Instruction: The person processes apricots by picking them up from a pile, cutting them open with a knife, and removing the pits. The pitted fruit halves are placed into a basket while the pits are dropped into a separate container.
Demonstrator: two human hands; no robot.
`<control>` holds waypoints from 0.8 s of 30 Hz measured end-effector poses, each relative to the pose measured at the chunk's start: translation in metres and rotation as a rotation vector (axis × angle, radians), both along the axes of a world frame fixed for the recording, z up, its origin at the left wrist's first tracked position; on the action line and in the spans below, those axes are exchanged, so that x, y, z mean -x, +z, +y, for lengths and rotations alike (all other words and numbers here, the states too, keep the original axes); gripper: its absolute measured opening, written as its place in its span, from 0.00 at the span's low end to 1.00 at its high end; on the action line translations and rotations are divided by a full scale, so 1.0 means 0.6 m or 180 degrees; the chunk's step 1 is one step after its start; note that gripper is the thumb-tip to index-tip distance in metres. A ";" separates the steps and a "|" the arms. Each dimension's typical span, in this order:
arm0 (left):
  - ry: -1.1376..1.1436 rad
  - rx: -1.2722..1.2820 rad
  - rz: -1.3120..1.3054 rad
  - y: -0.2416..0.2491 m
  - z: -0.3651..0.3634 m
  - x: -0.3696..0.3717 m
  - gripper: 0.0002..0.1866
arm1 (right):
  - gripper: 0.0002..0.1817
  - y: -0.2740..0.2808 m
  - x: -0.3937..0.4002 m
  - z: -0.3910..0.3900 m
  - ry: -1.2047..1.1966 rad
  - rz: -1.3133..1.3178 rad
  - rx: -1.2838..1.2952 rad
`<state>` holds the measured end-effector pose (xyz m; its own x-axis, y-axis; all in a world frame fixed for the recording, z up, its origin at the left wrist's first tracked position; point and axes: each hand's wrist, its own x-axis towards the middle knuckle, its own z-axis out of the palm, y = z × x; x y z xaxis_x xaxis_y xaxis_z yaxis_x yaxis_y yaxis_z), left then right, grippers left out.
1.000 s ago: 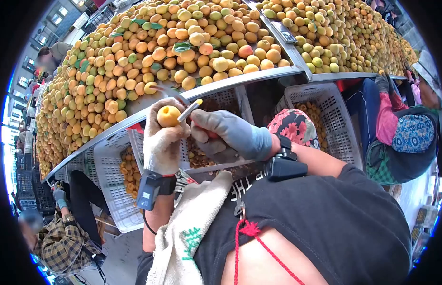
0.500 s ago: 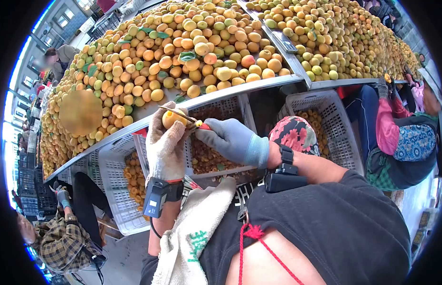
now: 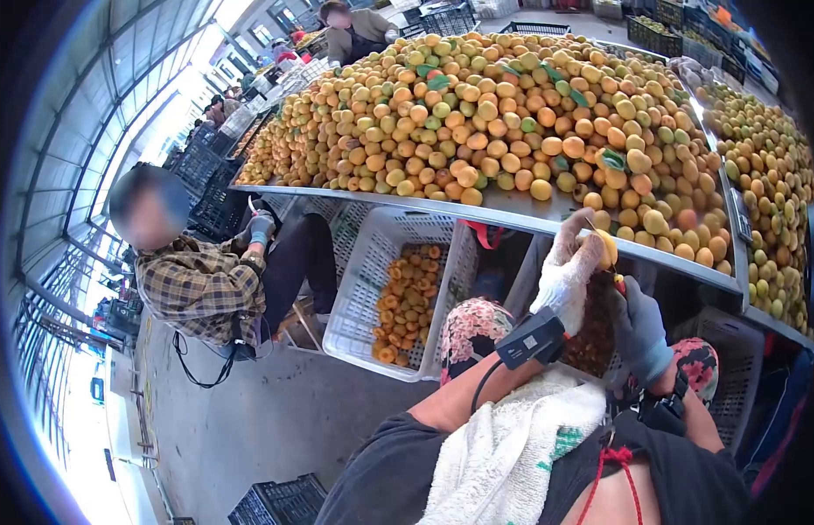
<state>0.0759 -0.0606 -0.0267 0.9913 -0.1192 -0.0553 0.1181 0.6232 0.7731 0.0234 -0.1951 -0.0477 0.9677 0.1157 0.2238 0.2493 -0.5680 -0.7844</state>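
Observation:
My left hand [image 3: 564,278], in a white knit glove, is closed around an orange-yellow apricot [image 3: 609,249]. Close below it, my right hand [image 3: 639,325] in a grey-blue glove grips a small pitting tool [image 3: 619,282] by its red and yellow handle. The tool's thin metal end reaches to the fruit and is partly hidden by it. Both hands are just in front of the metal table rim [image 3: 512,224], over a crate of brownish scraps [image 3: 590,337] between my knees.
Whole apricots [image 3: 477,122] are heaped on the table. To the left, a white crate [image 3: 344,328] contains opened apricot pieces [image 3: 407,302]. A person in a plaid shirt [image 3: 197,289] sits beyond it; another person [image 3: 359,33] is behind the heap. A black crate [image 3: 280,500] stands on the floor.
My view has swung to the left, so the hands and table appear farther right and the seated person shows more fully. Both hands keep hold of the apricot and the tool.

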 end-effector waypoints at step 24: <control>-0.0192 -0.0343 0.0853 -0.039 0.019 -0.011 0.26 | 0.16 -0.035 -0.024 0.033 -0.0157 -0.0281 -0.0052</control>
